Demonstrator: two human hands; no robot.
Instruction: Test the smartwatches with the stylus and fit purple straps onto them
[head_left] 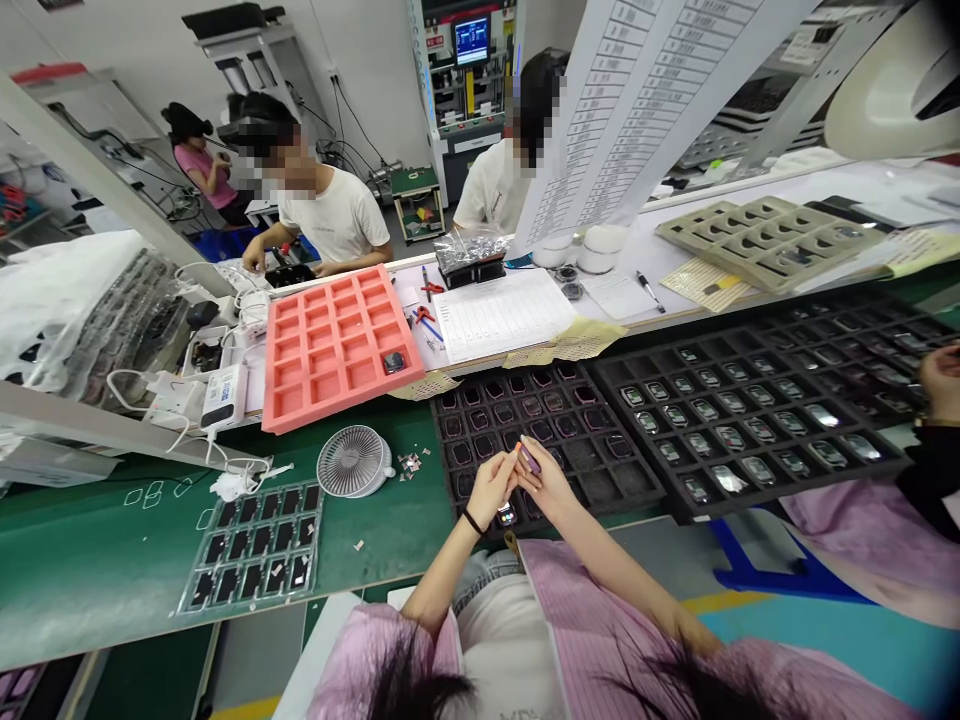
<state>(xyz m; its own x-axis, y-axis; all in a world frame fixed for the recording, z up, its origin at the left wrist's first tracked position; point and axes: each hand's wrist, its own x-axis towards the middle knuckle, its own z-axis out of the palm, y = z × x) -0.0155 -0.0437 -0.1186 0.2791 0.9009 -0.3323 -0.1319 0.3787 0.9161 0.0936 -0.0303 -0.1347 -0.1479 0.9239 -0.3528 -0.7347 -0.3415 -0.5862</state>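
My left hand (pixel 495 487) and my right hand (pixel 546 480) meet over the near edge of a black foam tray (pixel 615 487). A small purple watch-like piece (pixel 529 459) sits in the closed fingers of my right hand. My left fingertips are pinched together against it, near a tiny orange spot; whatever they grip is too small to make out. Beneath my hands, a watch with a lit screen (pixel 507 514) shows in the tray. Dark watch-shaped pieces (pixel 503 412) fill several of the tray's pockets.
To the left are a small fan (pixel 355 461), a clear tray of black parts (pixel 259 545) and a pink foam tray (pixel 337 345). Another black tray (pixel 739 425) holds watches at right, near another person's hand (pixel 941 385). Printed sheets (pixel 622 110) hang ahead.
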